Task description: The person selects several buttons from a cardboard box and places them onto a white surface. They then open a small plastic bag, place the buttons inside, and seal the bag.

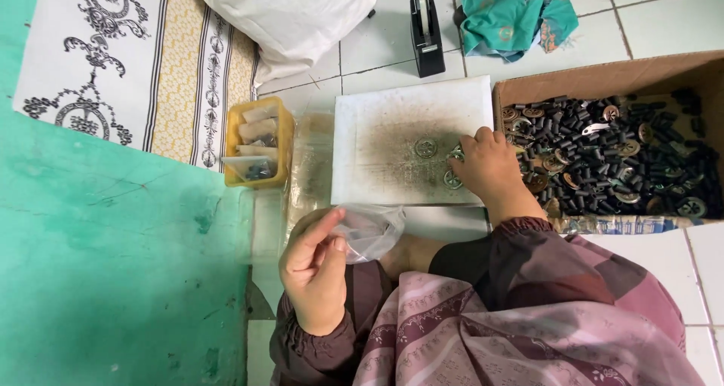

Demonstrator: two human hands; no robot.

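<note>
— Clear, thin plastic, that small bag [371,231] the left hand [317,276] is pinching; where exactly is it sitting?

— It is hanging just over the person's lap, below the near edge of the white, dust-stained square board [392,122]. The thumb and forefinger are closing on its left edge, the other fingers curling loosely behind. It looks crumpled and limp, so I judge it nearly weightless, soft and a bit slippery; taking it at the rim, as the hand is doing, seems the surest hold.

— And the right hand [492,169]?

— It is lying palm-down on the right side of the board, fingers bent and pressing on small round silvery metal discs [453,179]. Whether the fingers are actually gripping one or only covering them, I cannot tell. Another patterned metal disc [426,147] is lying free near the board's middle, apart from the hand.

— How would those discs handle?

— Stiff, small and flat, I would guess; probably easiest to slide to an edge or pinch by the rim.

— What is lying around?

— A brown cardboard box [603,73] of short black cylinders [596,159] mixed with more discs is touching the board's right side. A yellow plastic tub [280,114] of little packets is standing to the left, a black tape dispenser [426,31] beyond, teal cloth [505,20] near it.
</note>
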